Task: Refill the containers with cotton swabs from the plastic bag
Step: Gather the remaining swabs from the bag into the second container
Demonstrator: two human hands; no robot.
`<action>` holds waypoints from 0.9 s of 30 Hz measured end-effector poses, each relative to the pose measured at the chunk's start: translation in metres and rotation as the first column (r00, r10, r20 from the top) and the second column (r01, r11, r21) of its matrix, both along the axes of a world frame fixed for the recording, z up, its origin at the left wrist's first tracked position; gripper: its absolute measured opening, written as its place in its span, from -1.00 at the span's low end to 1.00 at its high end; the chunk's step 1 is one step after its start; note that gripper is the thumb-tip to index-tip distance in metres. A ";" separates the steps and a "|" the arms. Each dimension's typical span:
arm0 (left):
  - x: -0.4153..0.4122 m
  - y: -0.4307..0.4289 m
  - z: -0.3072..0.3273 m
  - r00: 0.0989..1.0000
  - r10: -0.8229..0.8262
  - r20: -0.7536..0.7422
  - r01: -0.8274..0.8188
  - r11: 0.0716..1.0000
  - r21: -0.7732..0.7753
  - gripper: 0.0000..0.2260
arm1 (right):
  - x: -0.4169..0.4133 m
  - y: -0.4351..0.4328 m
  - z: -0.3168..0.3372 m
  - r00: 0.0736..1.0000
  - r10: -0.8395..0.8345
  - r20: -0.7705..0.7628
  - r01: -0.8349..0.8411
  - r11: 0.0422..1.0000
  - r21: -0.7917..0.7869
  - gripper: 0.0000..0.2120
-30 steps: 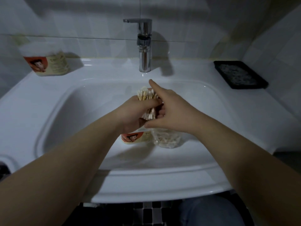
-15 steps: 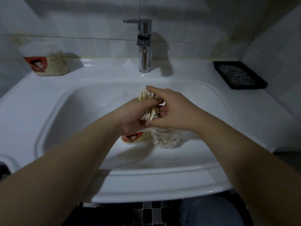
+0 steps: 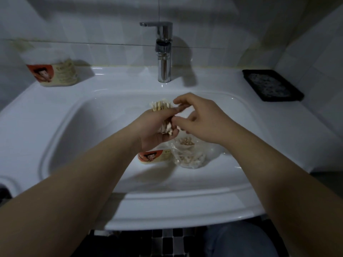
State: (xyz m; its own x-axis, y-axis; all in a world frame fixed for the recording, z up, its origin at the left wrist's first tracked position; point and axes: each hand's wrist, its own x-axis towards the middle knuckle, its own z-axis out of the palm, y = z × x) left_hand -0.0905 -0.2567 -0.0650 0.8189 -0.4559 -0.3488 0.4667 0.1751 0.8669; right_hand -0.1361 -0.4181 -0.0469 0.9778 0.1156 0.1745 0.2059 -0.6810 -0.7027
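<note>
My left hand (image 3: 155, 127) grips a bundle of cotton swabs (image 3: 161, 105) with wooden sticks, held over the sink basin. My right hand (image 3: 200, 119) hovers just right of the bundle, fingers loosely curled, its fingertips near the swab tips; whether it pinches any swab I cannot tell. Below the hands, a round container (image 3: 155, 157) with an orange cartoon label stands in the basin, mostly hidden by my left hand. Beside it on the right lies a clear plastic bag (image 3: 191, 156) with several swabs inside. A second labelled container (image 3: 55, 72) stands on the sink's back left ledge.
The white sink (image 3: 61, 127) fills the view, with a chrome faucet (image 3: 164, 58) at the back centre. A black tray (image 3: 272, 85) sits on the right ledge. Tiled walls close in behind and to the right. Dark floor tiles show below the front rim.
My right hand has drawn back to the right from the swab bundle and its fingers have loosened. The bag below is more exposed. My left hand still holds the bundle.
</note>
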 end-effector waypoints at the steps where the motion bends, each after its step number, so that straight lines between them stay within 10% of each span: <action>1: 0.002 0.001 0.000 0.999 0.039 0.003 -0.039 0.999 -0.010 -0.92 | 0.001 -0.001 0.001 0.999 -0.037 -0.014 0.037 0.999 0.024 -0.75; 9: 0.006 0.003 -0.005 0.990 0.081 0.116 -0.082 0.997 0.006 -0.92 | 0.000 -0.007 -0.011 0.925 -0.051 -0.377 -0.186 0.804 -0.564 -0.83; 27: 0.003 0.004 -0.011 0.979 -0.081 0.185 0.056 0.989 0.136 -0.96 | 0.007 -0.001 -0.017 0.883 -0.028 -0.469 -0.328 0.678 -0.658 -0.89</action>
